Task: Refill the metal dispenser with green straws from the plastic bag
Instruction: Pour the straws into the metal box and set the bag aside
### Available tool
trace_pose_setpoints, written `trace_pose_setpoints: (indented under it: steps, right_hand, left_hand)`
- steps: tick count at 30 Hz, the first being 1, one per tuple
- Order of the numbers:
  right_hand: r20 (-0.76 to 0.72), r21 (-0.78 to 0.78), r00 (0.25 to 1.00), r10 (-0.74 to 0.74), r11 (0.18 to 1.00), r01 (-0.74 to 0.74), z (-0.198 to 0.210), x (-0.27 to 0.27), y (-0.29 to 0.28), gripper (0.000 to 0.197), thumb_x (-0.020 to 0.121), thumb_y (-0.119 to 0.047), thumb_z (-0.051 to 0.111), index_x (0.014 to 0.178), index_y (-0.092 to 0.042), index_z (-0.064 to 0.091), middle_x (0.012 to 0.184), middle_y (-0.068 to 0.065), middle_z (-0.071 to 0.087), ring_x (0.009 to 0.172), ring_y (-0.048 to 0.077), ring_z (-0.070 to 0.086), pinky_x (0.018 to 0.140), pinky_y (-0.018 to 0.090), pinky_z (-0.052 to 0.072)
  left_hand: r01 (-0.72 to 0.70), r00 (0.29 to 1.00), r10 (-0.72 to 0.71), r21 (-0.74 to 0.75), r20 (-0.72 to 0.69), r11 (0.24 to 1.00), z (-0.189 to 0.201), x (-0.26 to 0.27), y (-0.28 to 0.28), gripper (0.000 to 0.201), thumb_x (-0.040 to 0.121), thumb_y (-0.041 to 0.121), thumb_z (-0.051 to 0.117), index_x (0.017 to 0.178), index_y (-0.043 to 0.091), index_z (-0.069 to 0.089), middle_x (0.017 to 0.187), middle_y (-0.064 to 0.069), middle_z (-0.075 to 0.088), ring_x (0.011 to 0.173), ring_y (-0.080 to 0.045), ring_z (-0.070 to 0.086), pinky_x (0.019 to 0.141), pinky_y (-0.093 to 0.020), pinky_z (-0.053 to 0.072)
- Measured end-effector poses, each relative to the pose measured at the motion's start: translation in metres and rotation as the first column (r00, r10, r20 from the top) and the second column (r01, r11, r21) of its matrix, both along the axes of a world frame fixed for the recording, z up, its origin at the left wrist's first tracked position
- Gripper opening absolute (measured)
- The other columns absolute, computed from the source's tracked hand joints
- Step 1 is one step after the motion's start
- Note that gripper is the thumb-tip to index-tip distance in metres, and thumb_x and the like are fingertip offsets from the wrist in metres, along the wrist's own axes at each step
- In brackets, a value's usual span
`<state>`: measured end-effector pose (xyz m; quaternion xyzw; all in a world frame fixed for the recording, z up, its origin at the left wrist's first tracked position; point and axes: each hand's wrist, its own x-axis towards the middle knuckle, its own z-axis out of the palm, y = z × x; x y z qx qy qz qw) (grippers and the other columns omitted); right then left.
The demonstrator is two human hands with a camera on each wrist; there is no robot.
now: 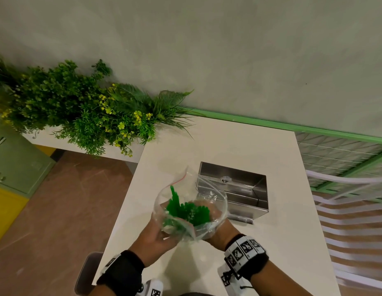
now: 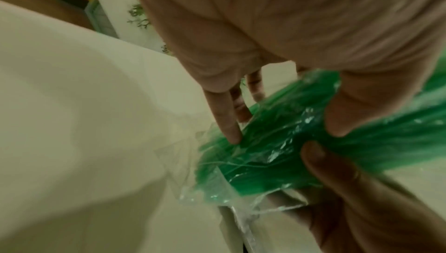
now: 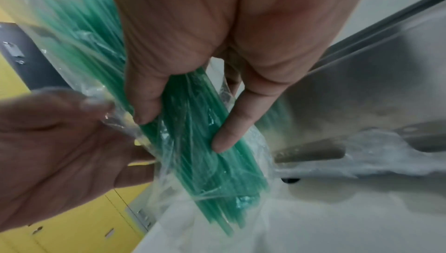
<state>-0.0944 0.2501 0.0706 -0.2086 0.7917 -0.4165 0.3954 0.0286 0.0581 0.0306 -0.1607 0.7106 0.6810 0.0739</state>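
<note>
A clear plastic bag (image 1: 215, 199) of green straws (image 1: 187, 211) hangs upright over the near part of the white table (image 1: 239, 142), its mouth open at the top. My left hand (image 1: 164, 230) grips the bag's lower left side. My right hand (image 1: 215, 220) grips the right side. In the left wrist view my left hand (image 2: 284, 133) pinches the straws (image 2: 265, 163) through the plastic. In the right wrist view my right hand (image 3: 181, 133) wraps thumb and fingers round the straws (image 3: 207, 173). The metal dispenser (image 1: 241, 189) stands just behind the bag with its clear lid raised; the same dispenser (image 3: 362, 89) shows in the right wrist view.
A row of artificial plants (image 1: 83, 110) lines the far left ledge. Green and yellow cabinets (image 1: 12, 167) stand on the floor to the left. A white slatted chair (image 1: 352, 210) is at the table's right edge.
</note>
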Motion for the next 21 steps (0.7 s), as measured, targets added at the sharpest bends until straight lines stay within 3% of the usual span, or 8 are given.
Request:
trace_pose_setpoints:
  steps: [3, 5, 8, 10, 13, 17, 19, 21]
  right_hand:
    - [0.002, 0.091, 1.000, -0.002, 0.996, 0.002, -0.011, 0.006, 0.000, 0.046, 0.087, -0.009, 0.081, 0.130, -0.017, 0.066, 0.111, -0.019, 0.065, 0.103, -0.013, 0.064, 0.095, 0.011, 0.052]
    - [0.055, 0.122, 0.998, 0.010, 0.992, -0.017, -0.014, 0.012, -0.002, 0.059, 0.085, -0.009, 0.083, 0.138, -0.017, 0.060, 0.130, -0.004, 0.067, 0.122, 0.013, 0.065, 0.102, 0.022, 0.051]
    - [0.063, 0.188, 0.997, 0.043, 0.981, -0.054, -0.018, 0.014, -0.007, 0.053, 0.087, -0.014, 0.083, 0.130, -0.031, 0.057, 0.131, -0.001, 0.062, 0.123, 0.021, 0.059, 0.107, 0.024, 0.045]
    - [0.069, 0.193, 0.998, 0.012, 0.981, -0.026, -0.021, 0.013, -0.009, 0.060, 0.084, -0.024, 0.086, 0.135, -0.028, 0.056, 0.135, -0.001, 0.064, 0.126, 0.022, 0.060, 0.114, 0.033, 0.046]
    - [0.049, 0.228, 0.994, 0.102, 0.967, -0.110, -0.016, 0.009, -0.012, 0.055, 0.095, -0.021, 0.075, 0.144, -0.009, 0.054, 0.143, 0.014, 0.062, 0.133, 0.030, 0.056, 0.116, 0.040, 0.044]
    - [0.011, 0.249, 0.994, 0.106, 0.963, -0.105, -0.030, 0.008, -0.005, 0.056, 0.092, -0.025, 0.078, 0.142, -0.014, 0.055, 0.137, 0.007, 0.065, 0.128, 0.027, 0.060, 0.115, 0.043, 0.047]
    - [-0.005, 0.240, 0.999, 0.041, 0.970, -0.038, -0.033, 0.008, -0.002, 0.053, 0.087, -0.028, 0.083, 0.134, -0.020, 0.059, 0.123, -0.005, 0.068, 0.115, 0.016, 0.064, 0.108, 0.037, 0.053]
    - [0.008, 0.202, 0.999, 0.044, 0.978, -0.044, -0.032, 0.009, 0.004, 0.021, 0.096, -0.014, 0.072, 0.117, -0.018, 0.066, 0.101, -0.012, 0.062, 0.092, 0.004, 0.061, 0.090, 0.021, 0.055]
  left_hand:
    - [-0.088, 0.996, 0.088, 0.000, 0.006, 0.996, -0.017, -0.001, -0.004, 0.041, 0.081, 0.019, 0.081, 0.113, 0.040, 0.068, 0.115, 0.001, 0.076, 0.107, -0.016, 0.073, 0.093, -0.044, 0.059]
    - [-0.058, 0.992, 0.070, -0.125, 0.101, 0.991, -0.033, -0.002, -0.005, 0.024, 0.079, 0.011, 0.078, 0.093, 0.030, 0.071, 0.095, -0.005, 0.078, 0.084, -0.019, 0.074, 0.081, -0.051, 0.060]
    - [-0.119, 0.983, 0.135, -0.130, 0.125, 0.984, -0.042, -0.010, -0.001, 0.008, 0.073, 0.004, 0.075, 0.077, 0.009, 0.071, 0.077, -0.023, 0.073, 0.073, -0.026, 0.067, 0.069, -0.044, 0.060]
    - [-0.161, 0.976, 0.175, -0.106, 0.131, 0.981, -0.047, -0.016, -0.002, 0.019, 0.079, -0.009, 0.070, 0.072, 0.009, 0.076, 0.071, -0.019, 0.072, 0.079, -0.027, 0.065, 0.069, -0.034, 0.058]
    - [-0.144, 0.983, 0.154, -0.104, 0.099, 0.984, -0.041, -0.023, -0.002, 0.023, 0.068, 0.016, 0.083, 0.087, 0.028, 0.083, 0.089, -0.009, 0.082, 0.091, -0.034, 0.075, 0.086, -0.041, 0.062]
    - [0.053, 0.997, -0.034, -0.264, 0.075, 0.963, -0.040, -0.028, 0.000, 0.059, 0.074, 0.007, 0.085, 0.115, 0.033, 0.051, 0.091, -0.002, 0.081, 0.080, -0.019, 0.079, 0.079, -0.043, 0.065]
    - [0.106, 0.994, -0.095, -0.251, 0.055, 0.962, -0.031, -0.026, 0.004, 0.084, 0.074, 0.007, 0.086, 0.133, 0.039, 0.035, 0.093, 0.001, 0.081, 0.080, -0.016, 0.079, 0.081, -0.042, 0.064]
    - [0.117, 0.992, -0.112, -0.123, 0.053, 0.985, -0.019, -0.024, 0.005, 0.114, 0.069, 0.011, 0.093, 0.147, 0.050, 0.020, 0.099, -0.001, 0.081, 0.089, -0.017, 0.079, 0.084, -0.035, 0.063]
